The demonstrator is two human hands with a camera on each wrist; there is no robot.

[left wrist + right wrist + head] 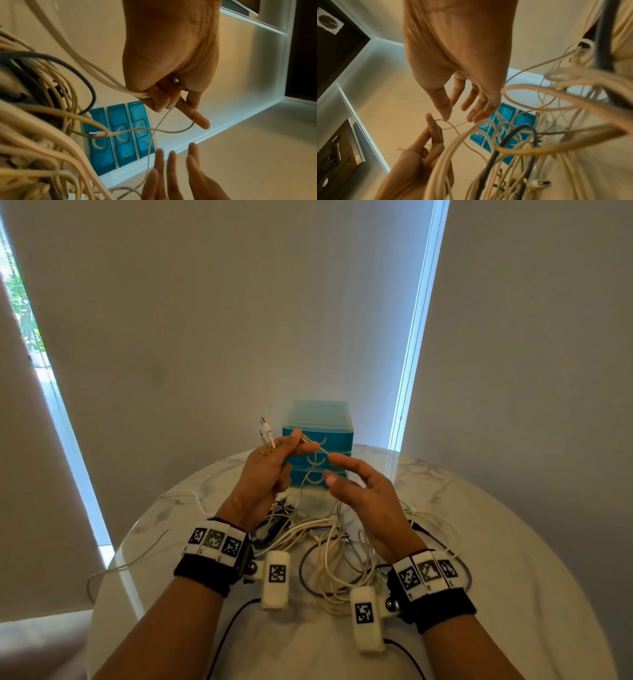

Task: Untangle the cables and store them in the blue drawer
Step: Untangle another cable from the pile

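My left hand [294,444] is raised in front of the blue drawer unit [337,436] and grips a thin white cable [306,476], whose USB plug [265,425] sticks up above the fist. In the left wrist view the left hand [171,105] clamps the white cable [171,131] in curled fingers, the index finger straight. My right hand [334,469] hovers open just right of it. In the right wrist view the right hand [458,116] has its thumb tip by the cable's loop [452,125]. The tangle of cables [329,542] lies below both hands. All three drawers look closed.
The round marble table [513,542] carries the drawer unit at its far edge, against grey blinds. Loose white cable ends trail over the table's left edge [113,568]. Black leads from the wrist cameras run along the near table [226,631].
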